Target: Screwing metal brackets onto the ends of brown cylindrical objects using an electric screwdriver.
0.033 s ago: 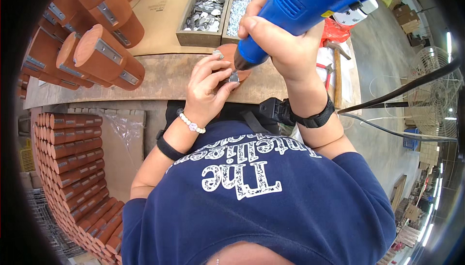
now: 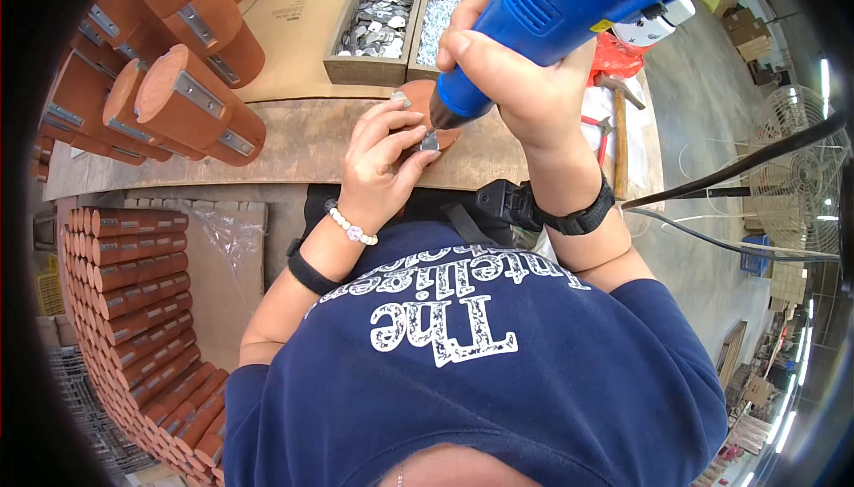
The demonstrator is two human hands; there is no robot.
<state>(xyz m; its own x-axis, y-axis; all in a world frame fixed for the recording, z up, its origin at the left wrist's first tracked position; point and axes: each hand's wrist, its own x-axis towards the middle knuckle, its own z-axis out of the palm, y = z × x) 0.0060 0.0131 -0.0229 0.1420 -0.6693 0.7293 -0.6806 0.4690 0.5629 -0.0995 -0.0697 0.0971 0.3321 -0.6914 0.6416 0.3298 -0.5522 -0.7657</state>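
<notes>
My right hand (image 2: 534, 96) is wrapped round a blue power drill (image 2: 543, 20), which points down and left. The dark tip of the drill meets a small shiny metal plate (image 2: 430, 142) at the bench's near edge. My left hand (image 2: 378, 162) pinches this plate between thumb and fingers, against a round terracotta-coloured piece (image 2: 420, 96). That piece is partly covered by my fingers and the drill, so its full shape is hidden. A second bit of metal (image 2: 399, 98) shows beside my left fingertips.
Terracotta-coloured cylinders (image 2: 191, 100) with metal plates stand at the left; more (image 2: 142, 296) are stacked below. Beyond my hands, one wooden tray (image 2: 365, 72) holds metal plates, another small pale pieces (image 2: 439, 24). A hammer (image 2: 619, 140) lies at the right, near a black cable (image 2: 738, 167).
</notes>
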